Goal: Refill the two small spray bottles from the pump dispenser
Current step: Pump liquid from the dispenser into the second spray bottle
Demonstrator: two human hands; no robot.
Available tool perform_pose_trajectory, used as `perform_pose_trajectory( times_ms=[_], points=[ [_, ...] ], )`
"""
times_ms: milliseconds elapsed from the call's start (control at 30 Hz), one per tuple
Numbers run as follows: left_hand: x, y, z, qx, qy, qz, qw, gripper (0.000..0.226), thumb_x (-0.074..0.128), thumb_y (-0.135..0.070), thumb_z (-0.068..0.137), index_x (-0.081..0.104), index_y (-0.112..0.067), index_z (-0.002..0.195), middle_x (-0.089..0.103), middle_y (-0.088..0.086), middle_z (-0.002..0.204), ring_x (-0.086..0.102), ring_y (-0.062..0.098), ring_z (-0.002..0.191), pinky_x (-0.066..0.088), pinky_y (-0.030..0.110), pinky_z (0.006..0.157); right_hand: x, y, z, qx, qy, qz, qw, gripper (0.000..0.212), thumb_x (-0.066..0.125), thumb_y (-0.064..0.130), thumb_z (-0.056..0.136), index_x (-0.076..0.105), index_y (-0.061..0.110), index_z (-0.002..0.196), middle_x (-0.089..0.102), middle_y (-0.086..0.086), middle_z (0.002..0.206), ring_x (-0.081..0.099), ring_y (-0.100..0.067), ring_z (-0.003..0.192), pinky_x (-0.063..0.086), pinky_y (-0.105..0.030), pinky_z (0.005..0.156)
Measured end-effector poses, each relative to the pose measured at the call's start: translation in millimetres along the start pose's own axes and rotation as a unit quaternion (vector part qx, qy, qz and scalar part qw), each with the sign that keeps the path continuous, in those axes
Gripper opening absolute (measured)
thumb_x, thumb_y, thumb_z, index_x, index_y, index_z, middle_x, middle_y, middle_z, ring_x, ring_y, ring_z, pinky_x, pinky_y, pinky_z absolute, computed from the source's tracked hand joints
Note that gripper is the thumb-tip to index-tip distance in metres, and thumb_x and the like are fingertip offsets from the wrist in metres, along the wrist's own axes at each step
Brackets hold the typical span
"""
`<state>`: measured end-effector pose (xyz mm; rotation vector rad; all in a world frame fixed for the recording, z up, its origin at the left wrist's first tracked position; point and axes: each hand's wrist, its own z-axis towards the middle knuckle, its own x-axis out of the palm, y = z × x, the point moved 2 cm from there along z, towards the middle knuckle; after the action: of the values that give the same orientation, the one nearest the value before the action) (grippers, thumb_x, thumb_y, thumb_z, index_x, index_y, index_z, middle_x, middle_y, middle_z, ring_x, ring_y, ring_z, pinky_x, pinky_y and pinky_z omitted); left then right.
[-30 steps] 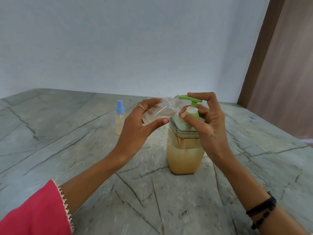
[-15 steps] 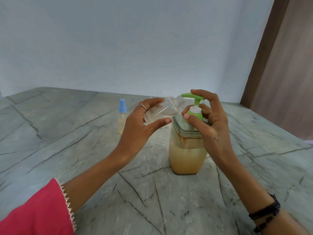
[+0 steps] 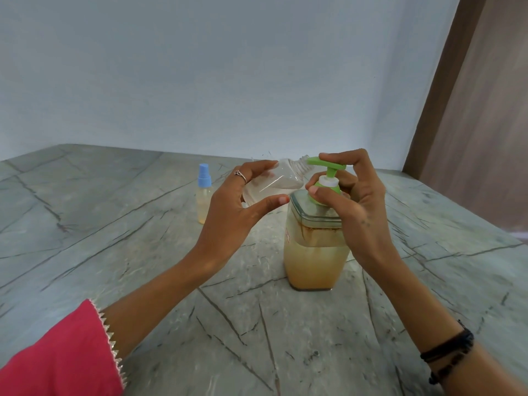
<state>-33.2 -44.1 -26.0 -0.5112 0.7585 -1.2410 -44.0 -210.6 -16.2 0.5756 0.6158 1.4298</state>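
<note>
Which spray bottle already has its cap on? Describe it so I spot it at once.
On the grey marble table, look left of the big pump dispenser and the left hand. The capped spray bottle stands upright alone; its blue cap sets it apart from the uncapped clear bottle held tilted.

Stood on the surface point(image 3: 143, 267) near its middle: the pump dispenser point(image 3: 315, 252), upright. Held tilted at the dispenser's 10 o'clock, off the surface, threaded neck up against the spout of the pump head point(image 3: 325, 165): the open spray bottle point(image 3: 274, 184), gripped between thumb and fingers of the left hand point(image 3: 237, 201). Wrapped round the pump collar from 3 o'clock, one finger on top of the pump head: the right hand point(image 3: 354, 201). Stood upright at the dispenser's 9 o'clock, beyond the left hand and well apart from the dispenser: the capped spray bottle point(image 3: 204, 195). Rose behind the surface at 12 o'clock: the wall point(image 3: 228, 67).
</note>
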Motion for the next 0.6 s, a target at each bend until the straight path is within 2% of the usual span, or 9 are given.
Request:
perform_pose_trajectory(
  times_ms=[133,367,600],
  points=[
    [0.7,0.7,-1.1,0.001,0.002,0.006,1.000,0.043,0.066,-0.042,0.065,0.047,-0.045,0.104,0.054,-0.028,0.105,0.048,-0.023,0.097,0.038,-0.001,0.078,-0.4,0.4,0.5,0.002,-0.011,-0.007,1.000,0.024,0.064,0.010,0.077,0.056,0.027,0.092,0.071,-0.002,0.095,0.068,-0.016,0.086,0.050,-0.019,0.069],
    [-0.7,1.3,-0.4,-0.004,-0.001,0.002,1.000,0.044,0.066,-0.041,0.066,0.049,-0.042,0.106,0.054,-0.027,0.106,0.049,-0.022,0.097,0.037,-0.002,0.076,0.3,-0.9,-2.8,-0.024,-0.005,-0.029,0.999,0.037,0.065,0.010,0.080,0.054,0.030,0.109,0.070,-0.003,0.089,0.068,-0.020,0.087,0.054,-0.030,0.078],
    [-0.8,0.8,-1.1,-0.005,-0.001,-0.007,1.000,0.046,0.066,-0.040,0.066,0.051,-0.038,0.109,0.056,-0.023,0.107,0.050,-0.020,0.097,0.038,-0.001,0.077,0.7,0.1,-2.4,-0.024,-0.007,-0.023,0.999,0.037,0.065,0.007,0.080,0.054,0.027,0.110,0.071,-0.006,0.088,0.069,-0.021,0.084,0.055,-0.030,0.076]
  ],
)
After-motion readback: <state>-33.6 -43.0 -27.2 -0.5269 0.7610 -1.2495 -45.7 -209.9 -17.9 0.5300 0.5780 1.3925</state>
